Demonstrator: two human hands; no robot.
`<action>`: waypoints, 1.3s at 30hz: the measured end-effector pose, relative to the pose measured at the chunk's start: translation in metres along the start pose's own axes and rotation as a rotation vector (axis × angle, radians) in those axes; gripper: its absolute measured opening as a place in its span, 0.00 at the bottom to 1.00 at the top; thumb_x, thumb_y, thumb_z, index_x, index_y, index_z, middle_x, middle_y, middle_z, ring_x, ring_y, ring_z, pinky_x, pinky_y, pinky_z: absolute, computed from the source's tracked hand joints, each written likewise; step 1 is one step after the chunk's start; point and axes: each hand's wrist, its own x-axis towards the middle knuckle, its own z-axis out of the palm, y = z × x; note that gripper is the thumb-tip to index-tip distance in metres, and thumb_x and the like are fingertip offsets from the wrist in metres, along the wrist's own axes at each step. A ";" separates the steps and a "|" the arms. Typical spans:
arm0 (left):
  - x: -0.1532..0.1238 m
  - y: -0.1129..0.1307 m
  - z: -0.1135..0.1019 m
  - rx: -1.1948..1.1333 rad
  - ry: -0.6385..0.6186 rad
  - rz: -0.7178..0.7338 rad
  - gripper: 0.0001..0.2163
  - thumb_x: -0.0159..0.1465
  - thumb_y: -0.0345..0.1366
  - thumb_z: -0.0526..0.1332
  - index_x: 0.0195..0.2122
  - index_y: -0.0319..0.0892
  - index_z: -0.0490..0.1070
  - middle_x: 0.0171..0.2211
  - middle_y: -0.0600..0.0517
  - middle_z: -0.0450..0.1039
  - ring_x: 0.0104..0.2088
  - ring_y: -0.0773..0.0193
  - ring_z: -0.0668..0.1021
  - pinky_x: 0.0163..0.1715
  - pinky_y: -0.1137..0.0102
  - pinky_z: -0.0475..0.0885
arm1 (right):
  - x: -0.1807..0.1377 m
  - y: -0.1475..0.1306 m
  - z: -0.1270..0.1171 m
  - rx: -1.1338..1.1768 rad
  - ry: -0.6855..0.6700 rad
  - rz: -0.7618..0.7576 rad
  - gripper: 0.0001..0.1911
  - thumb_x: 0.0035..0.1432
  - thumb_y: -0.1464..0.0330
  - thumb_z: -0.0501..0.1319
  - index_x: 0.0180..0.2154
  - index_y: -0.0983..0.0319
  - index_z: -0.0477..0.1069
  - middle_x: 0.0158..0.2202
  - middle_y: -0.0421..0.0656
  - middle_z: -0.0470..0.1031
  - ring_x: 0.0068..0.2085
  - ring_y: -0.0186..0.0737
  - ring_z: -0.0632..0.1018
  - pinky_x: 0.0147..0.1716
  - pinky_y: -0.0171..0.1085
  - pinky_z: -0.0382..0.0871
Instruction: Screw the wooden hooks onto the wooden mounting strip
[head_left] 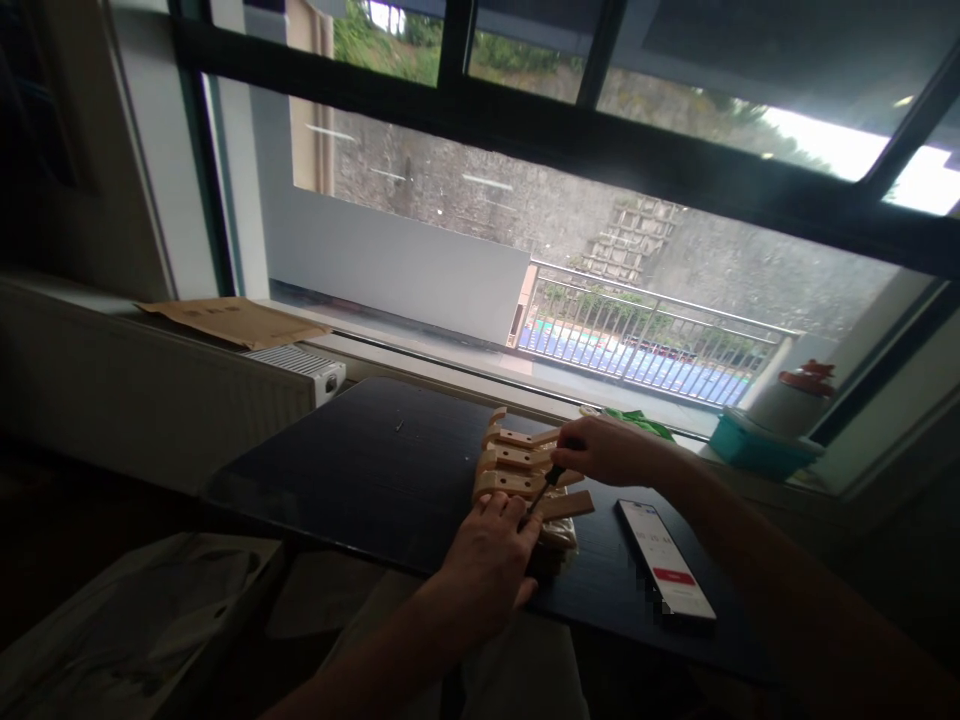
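Note:
My right hand (589, 448) is closed round the dark handle of a screwdriver (553, 475). Its shaft slants down to the left, and the tip ends close to the fingers of my left hand (491, 550). Those fingers curl over the near end of a row of light wooden pieces (512, 484), each with a curved end and dark round holes. What exactly they grip is partly hidden. Under the row lies a bundle in clear plastic wrap (561, 533). A flat wooden arm (570, 504) sticks out to the right.
The row rests on a dark table (360, 460). To its right lies a phone (666, 562) with a lit screen. Behind are a green item (637, 422) and a teal box (761, 440) by the window. A brown envelope (232, 320) lies over the radiator (300, 368).

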 end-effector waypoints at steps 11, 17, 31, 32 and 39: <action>0.000 0.001 0.001 -0.005 -0.022 -0.014 0.28 0.55 0.42 0.63 0.56 0.41 0.62 0.51 0.44 0.64 0.52 0.50 0.65 0.53 0.59 0.59 | 0.005 -0.004 0.005 -0.012 0.026 -0.055 0.15 0.60 0.61 0.51 0.37 0.60 0.74 0.30 0.41 0.75 0.28 0.33 0.71 0.26 0.32 0.58; 0.000 0.001 0.000 -0.002 -0.023 -0.013 0.28 0.55 0.42 0.63 0.57 0.41 0.62 0.51 0.43 0.64 0.52 0.50 0.65 0.53 0.58 0.59 | 0.008 -0.009 0.005 -0.048 0.048 -0.006 0.16 0.60 0.61 0.50 0.34 0.63 0.73 0.30 0.44 0.74 0.28 0.33 0.71 0.26 0.32 0.58; -0.006 -0.010 0.022 -0.120 -0.001 -0.032 0.29 0.58 0.42 0.61 0.60 0.46 0.57 0.55 0.47 0.60 0.56 0.50 0.61 0.58 0.57 0.54 | 0.011 -0.005 0.000 0.045 -0.024 -0.132 0.10 0.58 0.62 0.53 0.31 0.57 0.71 0.26 0.38 0.72 0.25 0.32 0.68 0.24 0.33 0.54; -0.006 -0.012 0.025 -0.127 0.002 -0.029 0.28 0.59 0.43 0.60 0.60 0.46 0.56 0.56 0.47 0.60 0.57 0.50 0.60 0.59 0.57 0.54 | 0.013 -0.005 0.003 0.060 -0.022 -0.126 0.10 0.58 0.62 0.53 0.30 0.57 0.71 0.26 0.38 0.72 0.25 0.32 0.68 0.24 0.33 0.54; -0.005 -0.016 0.031 -0.117 -0.055 -0.009 0.30 0.59 0.44 0.59 0.62 0.45 0.54 0.59 0.43 0.58 0.58 0.47 0.59 0.57 0.56 0.57 | 0.028 -0.003 0.022 -0.025 0.068 0.075 0.13 0.59 0.60 0.51 0.28 0.59 0.67 0.22 0.39 0.70 0.22 0.33 0.66 0.22 0.35 0.49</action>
